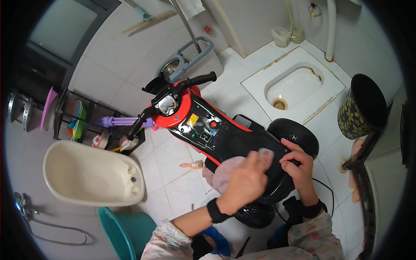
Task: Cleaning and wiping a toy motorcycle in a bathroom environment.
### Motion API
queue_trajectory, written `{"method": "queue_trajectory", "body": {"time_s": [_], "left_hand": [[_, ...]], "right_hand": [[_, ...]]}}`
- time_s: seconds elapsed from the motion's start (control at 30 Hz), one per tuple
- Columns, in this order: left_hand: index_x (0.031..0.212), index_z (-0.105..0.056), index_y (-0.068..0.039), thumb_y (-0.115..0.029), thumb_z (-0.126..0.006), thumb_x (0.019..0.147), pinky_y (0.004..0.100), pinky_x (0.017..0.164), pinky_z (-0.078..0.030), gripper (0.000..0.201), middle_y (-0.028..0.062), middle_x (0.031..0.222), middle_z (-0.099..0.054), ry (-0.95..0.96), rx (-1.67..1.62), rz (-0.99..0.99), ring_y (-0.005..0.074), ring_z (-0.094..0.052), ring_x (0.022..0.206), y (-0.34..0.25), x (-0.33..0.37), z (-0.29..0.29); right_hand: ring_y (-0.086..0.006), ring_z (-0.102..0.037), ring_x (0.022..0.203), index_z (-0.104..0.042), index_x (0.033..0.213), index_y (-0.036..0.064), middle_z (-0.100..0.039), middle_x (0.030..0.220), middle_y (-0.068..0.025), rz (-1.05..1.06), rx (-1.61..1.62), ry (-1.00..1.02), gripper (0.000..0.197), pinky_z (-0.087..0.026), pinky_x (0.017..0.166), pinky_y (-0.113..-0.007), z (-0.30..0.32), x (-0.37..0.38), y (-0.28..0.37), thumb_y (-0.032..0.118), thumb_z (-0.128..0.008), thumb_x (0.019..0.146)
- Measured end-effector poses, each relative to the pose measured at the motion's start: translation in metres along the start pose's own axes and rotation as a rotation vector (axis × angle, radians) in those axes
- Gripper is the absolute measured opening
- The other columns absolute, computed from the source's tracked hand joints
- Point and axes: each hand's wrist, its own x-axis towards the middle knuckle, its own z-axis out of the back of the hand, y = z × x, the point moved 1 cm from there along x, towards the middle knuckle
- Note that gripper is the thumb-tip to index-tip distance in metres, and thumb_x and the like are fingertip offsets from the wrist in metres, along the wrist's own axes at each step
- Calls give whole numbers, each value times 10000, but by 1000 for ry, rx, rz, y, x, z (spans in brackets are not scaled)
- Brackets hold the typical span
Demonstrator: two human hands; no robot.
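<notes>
A red and black ride-on toy motorbike (242, 145) stands on the floor in front of me, its handlebars toward the far left. My left hand (249, 177) is closed on a pale pink cloth (229, 171) and presses it on the black seat; part of the cloth hangs over the near side. At the rear of the seat rests my right hand (299, 167), fingers apart, with nothing held in it. Wet, whitish streaks show on the control panel (203, 130). A black wheel (297, 134) shows behind the seat, and another wheel (255, 215) lies beneath my left wrist.
A small wooden-handled brush (193, 165) lies on the tiles. To the left are a cream baby bathtub (93, 177), a teal bucket (125, 229) and a black rack (60, 115). Beyond stand a mop bucket (203, 65) and a squat toilet (294, 82); a patterned bin (359, 108) is on the right.
</notes>
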Motion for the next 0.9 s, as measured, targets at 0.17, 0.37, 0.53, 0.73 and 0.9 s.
{"method": "queue_trajectory", "body": {"time_s": [0.17, 0.37, 0.53, 0.73, 0.9], "left_hand": [[1193, -541, -37, -138, -573, 797, 385, 570, -491, 409, 119, 868, -475, -10, 97, -92, 284, -577, 717, 19, 10, -6], [1211, -529, -56, -167, -559, 820, 371, 603, -491, 408, 133, 925, -499, -34, 217, -1, 287, -573, 758, 43, 2, -1], [1242, -534, -62, -128, -555, 770, 358, 596, -480, 478, 125, 924, -514, 137, -218, -161, 268, -563, 784, -34, -19, -2], [1278, -492, -45, -112, -567, 771, 344, 656, -521, 516, 138, 998, -529, 235, -253, -166, 280, -591, 835, -25, -52, 13], [1245, -494, -9, -139, -586, 823, 361, 610, -494, 450, 127, 911, -492, 175, -292, -65, 293, -583, 737, -36, -20, 11]], "right_hand": [[-251, -591, 1062, -656, 715, -2, -593, 1192, -215, -15, -19, 2, 77, -423, 911, -321, 14, -8, 6, 6, -627, 645], [-248, -593, 1061, -654, 712, -9, -599, 1183, -211, 29, -18, 15, 72, -421, 918, -319, 13, -7, 9, 6, -639, 643], [-164, -610, 897, -657, 723, -28, -608, 1166, -192, 6, 23, -18, 71, -457, 781, -267, 22, -8, 10, 12, -599, 722], [-91, -572, 755, -655, 732, -42, -616, 1153, -164, -22, 107, -36, 146, -441, 651, -219, 18, -8, 4, 32, -556, 808], [-101, -577, 767, -651, 764, -50, -608, 1165, -176, -3, 137, -13, 160, -444, 662, -224, 9, -4, 0, 45, -542, 833]]}}
